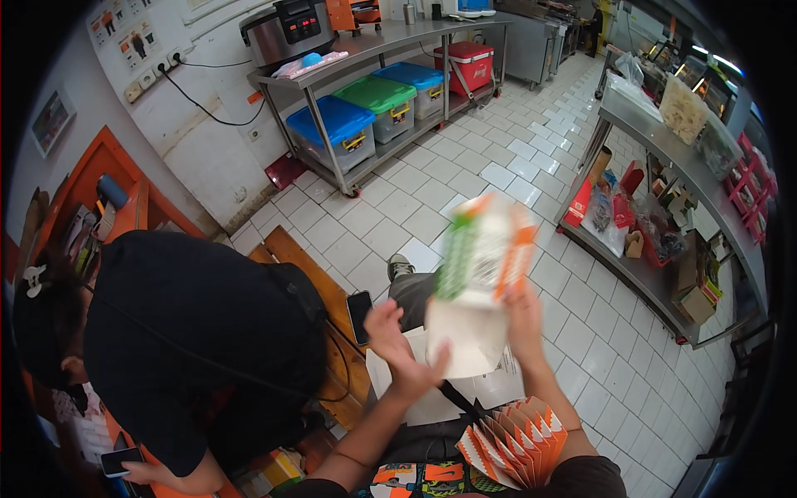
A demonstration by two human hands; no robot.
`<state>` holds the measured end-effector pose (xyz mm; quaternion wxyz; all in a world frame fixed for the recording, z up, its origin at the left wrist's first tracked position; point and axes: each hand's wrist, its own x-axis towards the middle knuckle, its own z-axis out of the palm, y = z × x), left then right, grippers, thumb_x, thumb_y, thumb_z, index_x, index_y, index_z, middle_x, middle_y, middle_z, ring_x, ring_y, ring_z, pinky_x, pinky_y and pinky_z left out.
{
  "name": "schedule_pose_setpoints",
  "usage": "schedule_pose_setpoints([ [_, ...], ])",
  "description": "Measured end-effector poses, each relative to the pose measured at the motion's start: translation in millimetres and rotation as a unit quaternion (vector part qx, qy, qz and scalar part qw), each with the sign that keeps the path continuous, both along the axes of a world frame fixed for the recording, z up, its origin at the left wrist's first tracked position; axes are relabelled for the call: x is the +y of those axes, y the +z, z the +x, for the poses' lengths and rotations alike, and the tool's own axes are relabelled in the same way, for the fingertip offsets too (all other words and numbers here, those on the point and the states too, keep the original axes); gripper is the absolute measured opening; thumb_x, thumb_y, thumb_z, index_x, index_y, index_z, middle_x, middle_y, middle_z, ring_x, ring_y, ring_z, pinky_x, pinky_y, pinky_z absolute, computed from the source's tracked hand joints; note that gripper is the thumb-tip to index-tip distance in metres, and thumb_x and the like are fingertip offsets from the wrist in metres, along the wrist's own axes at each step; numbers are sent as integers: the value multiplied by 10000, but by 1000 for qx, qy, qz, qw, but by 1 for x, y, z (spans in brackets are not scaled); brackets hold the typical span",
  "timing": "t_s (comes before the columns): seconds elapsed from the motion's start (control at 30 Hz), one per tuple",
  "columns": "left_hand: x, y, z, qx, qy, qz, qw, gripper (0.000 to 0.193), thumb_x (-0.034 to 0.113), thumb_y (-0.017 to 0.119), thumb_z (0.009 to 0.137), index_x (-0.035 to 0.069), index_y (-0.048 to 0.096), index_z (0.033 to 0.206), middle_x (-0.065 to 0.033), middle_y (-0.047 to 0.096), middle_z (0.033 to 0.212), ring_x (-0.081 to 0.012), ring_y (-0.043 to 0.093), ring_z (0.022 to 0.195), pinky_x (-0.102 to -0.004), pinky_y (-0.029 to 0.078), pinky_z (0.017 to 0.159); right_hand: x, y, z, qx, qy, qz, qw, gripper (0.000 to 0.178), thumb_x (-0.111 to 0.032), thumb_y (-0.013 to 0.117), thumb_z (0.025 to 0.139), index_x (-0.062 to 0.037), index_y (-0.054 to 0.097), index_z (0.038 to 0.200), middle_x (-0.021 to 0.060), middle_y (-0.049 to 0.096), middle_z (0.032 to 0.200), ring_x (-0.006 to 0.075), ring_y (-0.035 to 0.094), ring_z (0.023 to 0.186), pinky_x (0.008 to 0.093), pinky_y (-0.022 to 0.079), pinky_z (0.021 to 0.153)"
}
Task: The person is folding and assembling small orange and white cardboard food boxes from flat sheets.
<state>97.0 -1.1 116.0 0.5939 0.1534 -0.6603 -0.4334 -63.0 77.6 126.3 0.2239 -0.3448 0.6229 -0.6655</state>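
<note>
Over my lap, my right hand (523, 324) grips a white, orange and green paper food box (480, 257) by its right side. The box is blurred by motion, and a plain white flap hangs at its lower end. My left hand (403, 353) is open beside that flap, fingers apart; whether it touches the flap I cannot tell. Flat white cardboard (490, 388) lies across my lap below. Against my right forearm rests a fanned stack of orange and white folded cartons (519, 444).
At left, a person in black (199, 315) bends over, holding a phone (123, 461). Another phone (359, 315) lies on the wooden bench (303, 253). A steel table (390, 37) with lidded bins (332, 124) stands behind; a loaded steel shelf (639, 274) is at right.
</note>
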Motion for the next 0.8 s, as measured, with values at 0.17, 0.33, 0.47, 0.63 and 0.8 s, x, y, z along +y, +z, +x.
schedule_pose_setpoints([
  [0.17,43,-26,23,-90,-641,213,732,1065,435,790,575,41,196,1366,-182,239,1386,-300,270,1286,-440,257,1028,15,39,-60,-128,-168,-212,954,349,-281,403,963,12,507,1123,85,598,1012,143,600,897,281,494,771],
  [0.33,96,-102,48,-56,-729,341,591,1012,410,831,580,15,295,1342,-146,401,1322,-230,398,1215,-370,333,989,47,71,-82,-104,-343,-275,892,376,-290,410,958,18,480,1162,94,572,1068,163,607,912,282,508,770],
  [0.47,121,-101,30,-85,-637,391,659,895,377,824,609,8,368,1285,-132,473,1232,-202,464,1119,-341,383,914,49,88,-75,-91,-388,-275,875,365,-292,415,956,10,476,1153,101,572,1048,163,609,887,273,501,753],
  [0.63,142,-89,-1,-128,-508,424,738,750,337,815,646,-2,460,1213,-114,562,1119,-166,548,1000,-304,446,821,73,90,-87,-18,-279,-299,912,361,-303,469,935,-16,465,1153,50,575,963,140,565,908,288,469,824],
  [0.8,100,-45,-15,-25,-362,504,784,236,142,703,789,23,631,980,-34,657,865,-62,601,696,-198,471,566,106,114,-108,12,298,-336,893,224,-206,503,923,-64,433,1082,62,523,679,179,532,669,382,432,799],
])
